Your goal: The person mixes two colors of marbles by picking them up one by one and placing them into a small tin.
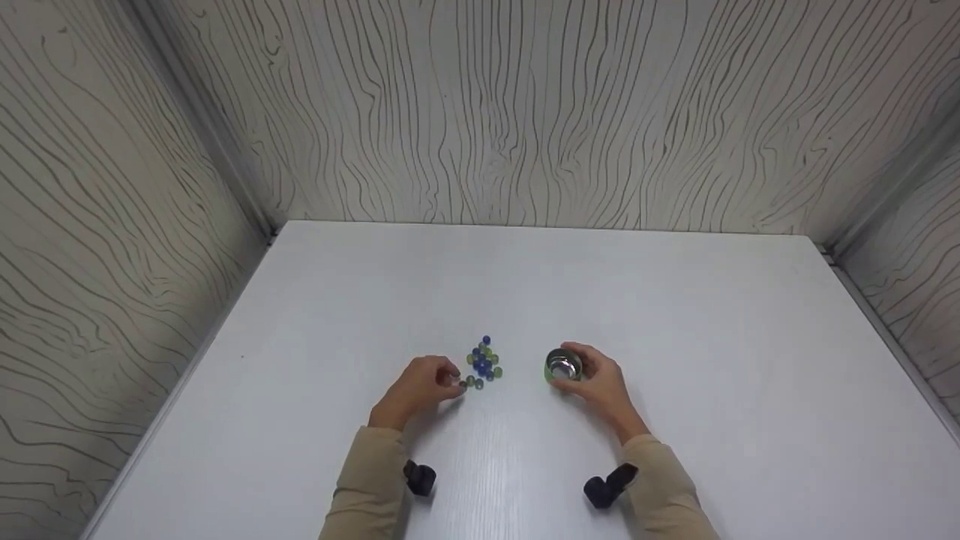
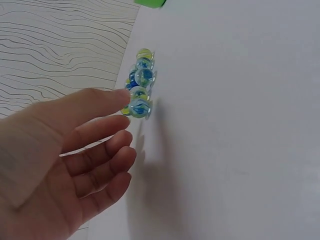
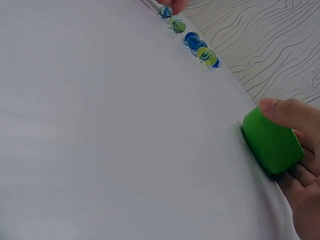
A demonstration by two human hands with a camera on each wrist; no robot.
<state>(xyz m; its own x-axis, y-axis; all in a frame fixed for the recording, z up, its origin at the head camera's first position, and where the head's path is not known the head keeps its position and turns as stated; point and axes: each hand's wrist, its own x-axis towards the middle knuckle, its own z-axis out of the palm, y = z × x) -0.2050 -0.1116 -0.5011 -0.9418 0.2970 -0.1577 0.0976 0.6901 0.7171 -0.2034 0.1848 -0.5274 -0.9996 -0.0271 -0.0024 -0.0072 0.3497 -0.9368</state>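
Observation:
Blue, green and yellowish glass marbles (image 1: 481,365) lie in a loose cluster on the white table, left of a small cup. My left hand (image 1: 424,386) is at the cluster's near left edge, thumb and forefinger apart. Close to its thumb tip, in the left wrist view, is a clear marble with blue swirls (image 2: 139,107); whether they touch I cannot tell. The green cup (image 3: 272,142), shiny metal inside, stands upright with its mouth up. My right hand (image 1: 600,379) grips it from the right, thumb on the near side and fingers round the far side.
The white tabletop (image 1: 525,285) spreads around both hands. Patterned panels (image 1: 495,112) rise behind it and at its sides. A small black camera (image 1: 420,478) is on the left wrist, another black camera (image 1: 604,490) on the right.

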